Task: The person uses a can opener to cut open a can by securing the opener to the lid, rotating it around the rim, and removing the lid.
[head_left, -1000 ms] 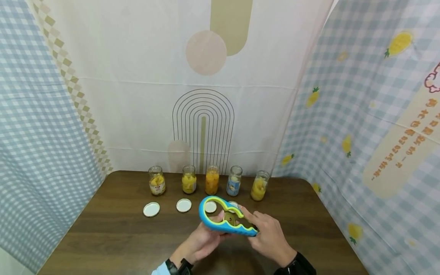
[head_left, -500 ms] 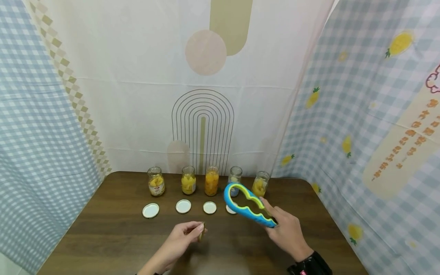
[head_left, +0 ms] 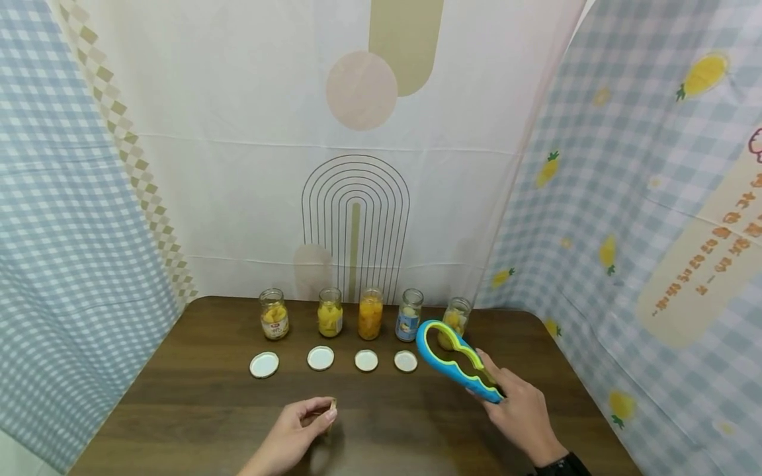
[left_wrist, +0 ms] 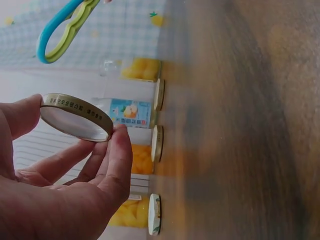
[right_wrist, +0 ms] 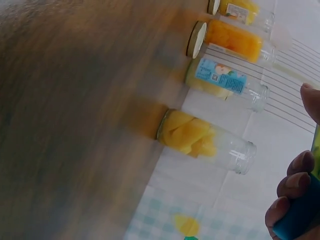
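Observation:
In my left hand (head_left: pixel 292 433) I pinch a gold jar lid (left_wrist: pixel 75 116) by its rim, between thumb and fingers. The lid's white inside shows in the left wrist view. My right hand (head_left: pixel 520 413) grips the handles of a blue and lime-green jar opener (head_left: pixel 443 367), its loop held over the table in front of the rightmost jar (right_wrist: pixel 192 137). That jar has no lid on and holds yellow fruit pieces. Most of the right hand lies outside the right wrist view, where only fingers and a bit of blue handle show at the edge.
Along the back of the brown table (head_left: pixel 178 410) stand several open jars, among them an orange-filled jar (head_left: pixel 370 317) and a blue-labelled jar (head_left: pixel 409 320). In front lie several lids, white side up, such as the leftmost lid (head_left: pixel 264 364). Cloth (head_left: pixel 250 198) hangs behind.
My hands have drawn apart: the left has moved left with the gold lid, taken out of the opener's loop. The right has carried the jar opener to the right.

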The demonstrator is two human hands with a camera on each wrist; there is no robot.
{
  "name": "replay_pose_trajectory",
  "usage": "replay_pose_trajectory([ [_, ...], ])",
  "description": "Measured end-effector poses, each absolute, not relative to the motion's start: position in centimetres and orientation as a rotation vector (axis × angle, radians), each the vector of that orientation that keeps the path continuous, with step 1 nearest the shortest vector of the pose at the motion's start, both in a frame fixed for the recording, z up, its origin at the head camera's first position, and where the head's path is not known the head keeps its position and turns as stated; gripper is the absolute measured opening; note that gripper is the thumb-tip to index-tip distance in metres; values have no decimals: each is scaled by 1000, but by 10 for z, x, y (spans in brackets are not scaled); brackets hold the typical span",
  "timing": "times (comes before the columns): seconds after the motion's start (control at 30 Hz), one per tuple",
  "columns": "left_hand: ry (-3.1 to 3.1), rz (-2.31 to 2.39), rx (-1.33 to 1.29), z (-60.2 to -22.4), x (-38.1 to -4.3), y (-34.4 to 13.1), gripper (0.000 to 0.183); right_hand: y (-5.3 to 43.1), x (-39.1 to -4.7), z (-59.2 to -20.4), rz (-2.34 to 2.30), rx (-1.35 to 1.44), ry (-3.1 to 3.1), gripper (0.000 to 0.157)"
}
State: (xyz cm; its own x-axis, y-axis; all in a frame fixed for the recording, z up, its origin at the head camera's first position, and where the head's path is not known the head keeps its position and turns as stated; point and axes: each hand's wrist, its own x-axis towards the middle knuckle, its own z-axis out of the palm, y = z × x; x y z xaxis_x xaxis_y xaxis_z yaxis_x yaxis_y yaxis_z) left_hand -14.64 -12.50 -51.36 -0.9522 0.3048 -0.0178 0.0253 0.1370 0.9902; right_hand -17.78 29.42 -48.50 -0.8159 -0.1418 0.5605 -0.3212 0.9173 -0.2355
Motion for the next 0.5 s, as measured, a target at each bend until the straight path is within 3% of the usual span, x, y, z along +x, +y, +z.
replay_pose_trajectory([
  [0.33,2226,1910,327,-514,-148,-106,57,305,-180,-489,400,281,-2519,86],
  [0.5,2309,1795,446,-512,-154,-84,55,318,-179,-488,388,248,-2518,84],
])
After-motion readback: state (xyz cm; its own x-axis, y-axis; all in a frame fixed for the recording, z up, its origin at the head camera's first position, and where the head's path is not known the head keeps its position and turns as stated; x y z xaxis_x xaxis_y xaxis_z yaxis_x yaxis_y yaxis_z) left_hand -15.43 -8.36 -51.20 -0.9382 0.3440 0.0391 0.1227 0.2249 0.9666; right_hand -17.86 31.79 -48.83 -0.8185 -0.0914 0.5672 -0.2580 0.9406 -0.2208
